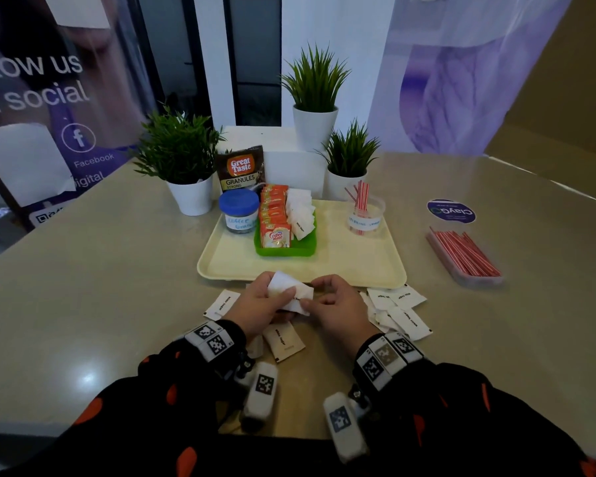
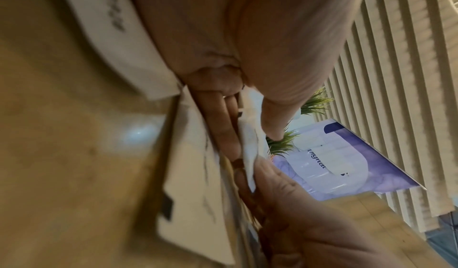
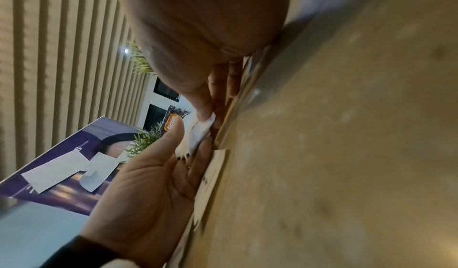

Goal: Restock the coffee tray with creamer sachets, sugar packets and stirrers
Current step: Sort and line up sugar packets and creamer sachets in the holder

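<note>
Just in front of the cream tray point(image 1: 300, 266), my left hand point(image 1: 281, 302) and right hand point(image 1: 315, 297) together hold a small stack of white sugar packets point(image 1: 289, 292). In the left wrist view my thumb and fingers pinch the sugar packets point(image 2: 250, 141). In the right wrist view my right thumb presses on one end of the stack point(image 3: 198, 133). A green basket point(image 1: 284, 251) on the tray holds orange creamer sachets point(image 1: 274, 218) and sugar packets point(image 1: 300, 211). A clear cup of red-striped stirrers point(image 1: 363, 211) stands at the tray's back right.
Loose sugar packets lie on the table at my left point(image 1: 221, 304), below my hands point(image 1: 284, 340) and in a pile at my right point(image 1: 398, 311). A box of stirrers point(image 1: 465, 254) lies far right. A blue-lidded coffee jar point(image 1: 239, 210), a coffee pouch point(image 1: 240, 168) and three potted plants point(image 1: 183, 160) stand behind.
</note>
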Available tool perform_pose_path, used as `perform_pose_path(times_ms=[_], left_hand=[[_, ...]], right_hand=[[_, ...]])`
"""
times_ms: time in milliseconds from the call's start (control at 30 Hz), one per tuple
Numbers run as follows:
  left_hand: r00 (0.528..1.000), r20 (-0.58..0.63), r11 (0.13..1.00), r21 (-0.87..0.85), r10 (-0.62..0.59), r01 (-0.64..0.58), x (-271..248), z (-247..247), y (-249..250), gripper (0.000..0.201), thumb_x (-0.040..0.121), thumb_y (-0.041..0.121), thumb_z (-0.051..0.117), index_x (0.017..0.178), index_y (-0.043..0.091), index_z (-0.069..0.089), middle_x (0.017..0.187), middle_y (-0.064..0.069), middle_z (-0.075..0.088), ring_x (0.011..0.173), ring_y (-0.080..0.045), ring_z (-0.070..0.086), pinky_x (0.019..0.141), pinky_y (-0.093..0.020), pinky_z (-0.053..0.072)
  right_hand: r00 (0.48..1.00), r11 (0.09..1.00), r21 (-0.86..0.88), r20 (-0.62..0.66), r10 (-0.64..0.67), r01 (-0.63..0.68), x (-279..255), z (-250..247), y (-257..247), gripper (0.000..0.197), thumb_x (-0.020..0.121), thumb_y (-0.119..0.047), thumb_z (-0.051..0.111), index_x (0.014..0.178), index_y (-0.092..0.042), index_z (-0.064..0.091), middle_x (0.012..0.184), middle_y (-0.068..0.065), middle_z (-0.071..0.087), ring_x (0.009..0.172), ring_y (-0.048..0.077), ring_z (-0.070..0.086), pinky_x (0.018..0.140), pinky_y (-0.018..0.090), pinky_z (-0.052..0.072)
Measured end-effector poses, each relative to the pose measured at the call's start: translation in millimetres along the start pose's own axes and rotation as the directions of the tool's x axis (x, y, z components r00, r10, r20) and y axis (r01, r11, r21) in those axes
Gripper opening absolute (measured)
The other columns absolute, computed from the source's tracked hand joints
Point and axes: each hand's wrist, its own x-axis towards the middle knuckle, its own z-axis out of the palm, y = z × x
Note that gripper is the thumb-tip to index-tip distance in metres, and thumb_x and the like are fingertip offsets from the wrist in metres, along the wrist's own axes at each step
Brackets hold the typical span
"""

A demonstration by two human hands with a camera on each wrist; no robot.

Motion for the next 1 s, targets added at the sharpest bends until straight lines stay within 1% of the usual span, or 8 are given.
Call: perform_pose_path(times_ms=[167,300,433,567,733,800,867,1000], left_hand=[[1.0,-0.012,0.996,0.084,-0.001,0.002,5,1,-3,0.03,0.095,0.026,0.064,0.119,0.014,0.052,0.112,-0.026,0.062,0.088,-0.033,0.07,0.077,-0.048,0.061],[1.0,-0.008,0.991,0.131,0.006,-0.005,4,3,-4,0.023,0.1,0.02,0.057,0.12,0.01,0.052,0.114,-0.023,0.062,0.091,-0.027,0.068,0.07,-0.034,0.06],[0.996,-0.063,0.979,0.199,0.066,-0.052,0,5,-1,0.023,0.09,0.034,0.067,0.106,0.018,0.063,0.101,-0.019,0.069,0.092,-0.032,0.07,0.077,-0.05,0.061],[0.975,-0.188,0.976,0.202,0.122,-0.083,10,6,17,0.011,0.087,0.028,0.075,0.095,0.022,0.07,0.086,-0.003,0.072,0.075,-0.022,0.069,0.061,-0.036,0.057],[0.937,-0.26,0.816,0.576,0.231,-0.042,32,-16,30,0.022,0.089,0.027,0.073,0.11,0.024,0.072,0.102,0.01,0.07,0.098,-0.011,0.065,0.092,-0.033,0.052],[0.95,-0.278,0.723,0.685,0.141,0.092,37,-24,30,0.027,0.089,0.032,0.071,0.116,0.03,0.07,0.112,0.012,0.067,0.11,-0.013,0.061,0.102,-0.038,0.046],[0.952,-0.3,0.634,0.749,0.064,0.193,42,-28,29,0.015,0.09,0.039,0.066,0.105,0.036,0.071,0.11,0.013,0.068,0.11,-0.016,0.061,0.103,-0.042,0.044],[0.955,-0.297,0.66,0.721,0.016,0.213,52,-34,23,0.017,0.086,0.044,0.072,0.072,0.035,0.07,0.082,0.017,0.07,0.091,-0.011,0.065,0.096,-0.042,0.049]], right_hand=[[1.0,0.999,-0.034,0.014,-0.018,0.019,-3,3,-3,0.033,0.074,-0.048,0.079,0.102,-0.036,0.068,0.08,-0.007,0.075,0.085,0.01,0.07,0.086,0.036,0.058],[0.996,0.997,-0.034,0.059,-0.074,0.076,-4,3,0,0.026,0.072,-0.052,0.072,0.094,-0.037,0.073,0.079,-0.007,0.075,0.082,0.013,0.07,0.084,0.038,0.058],[0.996,0.997,0.014,0.043,-0.081,0.08,-3,2,-5,0.024,0.071,-0.053,0.07,0.084,-0.033,0.074,0.079,-0.005,0.075,0.081,0.019,0.071,0.08,0.044,0.06],[0.996,0.991,0.103,0.006,-0.086,0.085,11,-8,-23,0.011,0.084,-0.024,0.077,0.078,-0.016,0.073,0.076,0.004,0.075,0.073,0.019,0.067,0.076,0.045,0.058],[0.99,0.992,0.061,-0.099,-0.1,0.106,51,-25,-52,0.019,0.09,-0.018,0.074,0.074,-0.015,0.065,0.065,-0.006,0.059,0.059,0.007,0.049,0.06,0.022,0.041],[0.985,0.996,0.017,-0.149,-0.083,0.087,77,-26,-59,0.02,0.09,-0.019,0.074,0.073,-0.016,0.064,0.068,-0.004,0.061,0.063,0.011,0.051,0.064,0.027,0.043],[0.984,1.0,0.002,-0.179,-0.026,0.026,102,-23,-64,0.019,0.089,-0.02,0.074,0.073,-0.018,0.064,0.07,-0.004,0.062,0.07,0.017,0.056,0.071,0.031,0.046],[0.977,0.995,-0.014,-0.187,0.099,-0.103,137,-12,-74,0.011,0.09,-0.017,0.072,0.096,-0.008,0.072,0.09,0.0,0.064,0.099,0.027,0.062,0.091,0.035,0.048]])
